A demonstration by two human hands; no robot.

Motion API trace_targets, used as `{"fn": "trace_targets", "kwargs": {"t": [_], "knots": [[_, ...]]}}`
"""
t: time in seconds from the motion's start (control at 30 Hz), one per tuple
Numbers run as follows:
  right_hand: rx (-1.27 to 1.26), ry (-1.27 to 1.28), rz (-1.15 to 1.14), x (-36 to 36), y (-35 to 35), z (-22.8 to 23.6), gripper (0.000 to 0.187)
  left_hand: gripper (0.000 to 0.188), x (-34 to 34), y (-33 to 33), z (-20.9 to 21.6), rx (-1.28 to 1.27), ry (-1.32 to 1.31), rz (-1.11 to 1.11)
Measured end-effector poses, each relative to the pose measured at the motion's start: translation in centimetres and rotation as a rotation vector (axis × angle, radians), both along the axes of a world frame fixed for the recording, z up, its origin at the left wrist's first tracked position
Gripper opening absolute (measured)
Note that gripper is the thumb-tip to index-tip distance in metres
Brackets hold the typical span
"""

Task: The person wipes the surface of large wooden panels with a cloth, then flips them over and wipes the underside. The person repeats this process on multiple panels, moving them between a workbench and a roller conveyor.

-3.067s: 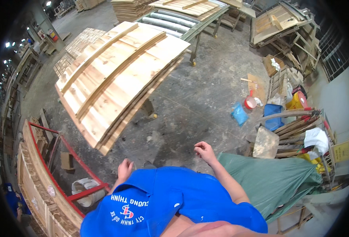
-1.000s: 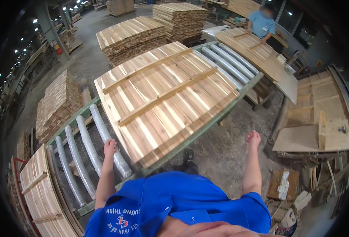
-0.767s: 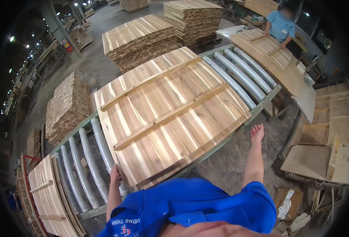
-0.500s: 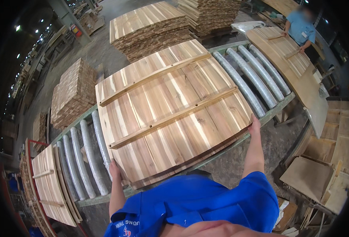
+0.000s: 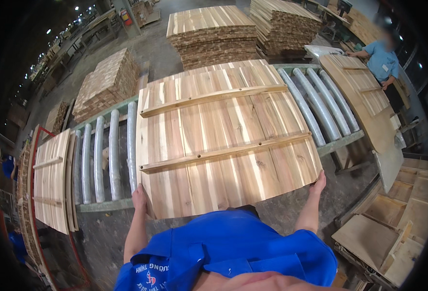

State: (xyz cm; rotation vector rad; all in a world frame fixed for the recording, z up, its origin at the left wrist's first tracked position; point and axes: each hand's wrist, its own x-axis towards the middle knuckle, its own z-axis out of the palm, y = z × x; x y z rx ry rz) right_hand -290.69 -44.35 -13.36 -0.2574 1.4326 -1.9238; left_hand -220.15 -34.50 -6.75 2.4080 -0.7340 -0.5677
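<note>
While the left hand (image 5: 139, 198) is clamped on the near left corner and the right hand (image 5: 319, 182) on the near right, set well apart, one plank panel (image 5: 218, 121) spans between them, two battens (image 5: 226, 151) across its face. Location: over the green-framed roller conveyor (image 5: 106, 205), rollers (image 5: 114, 155) showing either side; whether lifted clear, cannot tell. Beyond: stacked panels (image 5: 214, 43); at right, a person in light blue (image 5: 382, 58).

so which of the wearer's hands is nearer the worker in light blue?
Right. The right hand holds the wooden panel at its near right corner, toward the worker; the left hand holds the near left corner, farther off.
</note>
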Motion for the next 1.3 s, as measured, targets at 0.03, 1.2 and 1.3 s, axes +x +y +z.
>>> {"fn": "trace_targets", "kwargs": {"t": [0.03,1.2,1.3], "knots": [[0.037,0.002,-0.015,-0.1,0.0,0.4,0.040,0.063,0.1,-0.3,0.1,0.063,-0.016,-0.009],[-0.667,0.616,0.263,-2.7,-33.6,40.3,0.029,0.074,10.9,-20.7,35.1,-1.075,0.778,-0.552],[-0.772,0.574,0.376,-3.6,-39.6,47.2,0.026,0.067,10.9,-30.6,37.8,-1.146,0.436,-0.393]]}}
